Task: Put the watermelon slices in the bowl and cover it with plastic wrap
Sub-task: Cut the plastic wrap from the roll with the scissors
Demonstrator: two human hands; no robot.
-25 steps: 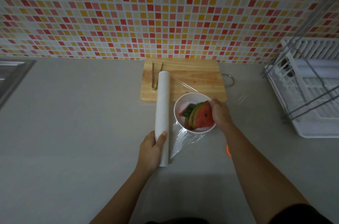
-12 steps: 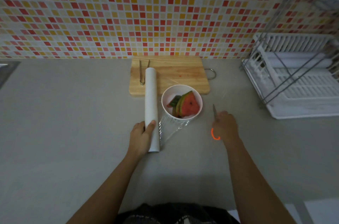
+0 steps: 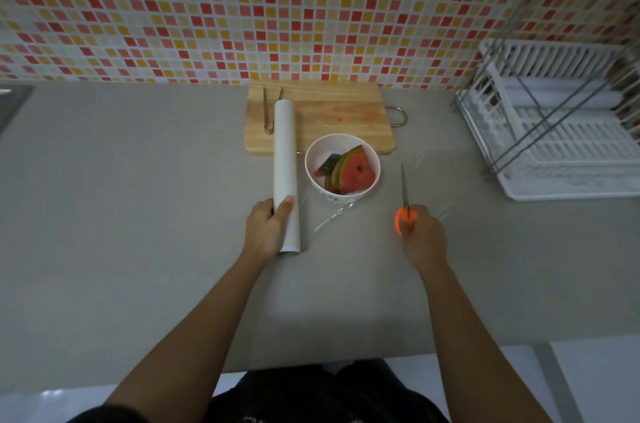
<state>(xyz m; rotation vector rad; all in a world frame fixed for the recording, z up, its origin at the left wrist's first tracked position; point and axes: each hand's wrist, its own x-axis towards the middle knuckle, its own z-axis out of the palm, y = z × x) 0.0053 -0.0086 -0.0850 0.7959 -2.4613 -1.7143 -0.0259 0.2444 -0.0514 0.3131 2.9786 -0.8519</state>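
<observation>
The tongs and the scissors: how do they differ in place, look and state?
The tongs lie on the cutting board, to the left of the roll; the scissors lie on the counter, to the right of the bowl. The tongs are plain metal; the scissors have orange handles. No hand touches the tongs; the right hand is on the scissors' handles. Both are slim metal tools and point toward the wall.
</observation>
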